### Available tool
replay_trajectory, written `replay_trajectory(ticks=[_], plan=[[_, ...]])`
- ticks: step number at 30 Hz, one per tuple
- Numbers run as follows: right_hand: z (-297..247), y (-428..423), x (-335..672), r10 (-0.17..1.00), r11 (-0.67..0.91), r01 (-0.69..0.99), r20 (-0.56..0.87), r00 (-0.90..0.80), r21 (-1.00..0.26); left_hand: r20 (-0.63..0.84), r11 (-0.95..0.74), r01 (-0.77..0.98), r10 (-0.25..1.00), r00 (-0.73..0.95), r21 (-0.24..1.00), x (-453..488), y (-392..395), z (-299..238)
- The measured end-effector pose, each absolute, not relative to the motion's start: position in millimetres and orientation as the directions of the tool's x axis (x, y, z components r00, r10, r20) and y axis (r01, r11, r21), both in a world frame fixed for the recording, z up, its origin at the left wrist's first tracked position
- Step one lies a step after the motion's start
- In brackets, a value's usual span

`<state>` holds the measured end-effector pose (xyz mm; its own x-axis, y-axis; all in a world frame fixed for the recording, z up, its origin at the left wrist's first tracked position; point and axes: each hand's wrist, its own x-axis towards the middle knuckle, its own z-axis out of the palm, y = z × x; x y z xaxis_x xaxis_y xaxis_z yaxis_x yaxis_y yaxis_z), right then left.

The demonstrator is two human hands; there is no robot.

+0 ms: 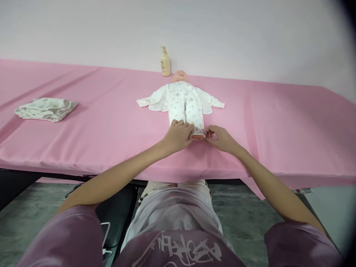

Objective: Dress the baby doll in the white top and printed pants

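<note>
A baby doll (pixel 180 76) lies on its back on the pink table cover (pixel 111 122), head toward the wall, dressed in a white printed romper (pixel 182 100). Both hands are at the doll's feet. My left hand (pixel 178 134) is curled over the hem of the left trouser leg. My right hand (pixel 218 136) pinches the hem of the right trouser leg, where a bit of the doll's foot (pixel 198 137) shows between the two hands.
A folded white printed garment (pixel 46 109) lies at the far left of the table. A cream pump bottle (pixel 165 62) stands by the wall behind the doll's head. A dark chair or bag (pixel 116 215) sits on the floor below the table's near edge.
</note>
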<state>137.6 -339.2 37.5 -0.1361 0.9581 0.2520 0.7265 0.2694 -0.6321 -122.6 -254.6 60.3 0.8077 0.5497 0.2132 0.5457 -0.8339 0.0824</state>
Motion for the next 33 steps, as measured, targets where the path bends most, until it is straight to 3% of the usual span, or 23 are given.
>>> replay_trajectory(ticks=[3,6,10,17,23,26,29,33], plan=[[48.9,-348.0,133.7,0.919,0.323,0.733,0.384,-0.091,-0.599,0.288,-0.816,0.557,0.577,0.764,0.154,-126.7,-261.6,66.9],[53.5,-353.1,126.8,0.879,0.322,0.822,0.471,-0.075,-0.469,0.352,-0.817,0.561,0.569,0.744,0.135,-127.5,-266.0,66.5],[40.9,-352.4,119.8,0.896,0.264,0.916,0.428,-0.117,-0.303,0.361,-0.823,0.566,0.539,0.761,0.036,-126.8,-267.3,54.5],[8.5,-350.5,116.2,0.923,0.126,0.95,0.384,-0.007,-0.286,0.319,-0.82,0.572,0.534,0.783,-0.032,-123.9,-269.4,43.5],[22.5,-356.7,115.9,0.947,0.185,0.965,0.295,-0.124,-0.185,0.292,-0.841,0.535,0.494,0.819,-0.077,-129.6,-273.4,47.7],[40.3,-364.2,121.2,0.938,0.258,0.946,0.288,-0.195,-0.198,0.302,-0.851,0.525,0.497,0.814,-0.013,-143.0,-279.1,51.3],[53.3,-364.9,138.0,0.935,0.307,0.911,0.269,-0.233,-0.276,0.329,-0.854,0.493,0.519,0.789,0.165,-166.7,-270.4,55.8],[49.8,-326.3,174.2,0.92,0.264,0.891,0.374,-0.117,-0.37,0.399,-0.806,0.511,0.592,0.7,0.299,-196.5,-208.3,53.9]])
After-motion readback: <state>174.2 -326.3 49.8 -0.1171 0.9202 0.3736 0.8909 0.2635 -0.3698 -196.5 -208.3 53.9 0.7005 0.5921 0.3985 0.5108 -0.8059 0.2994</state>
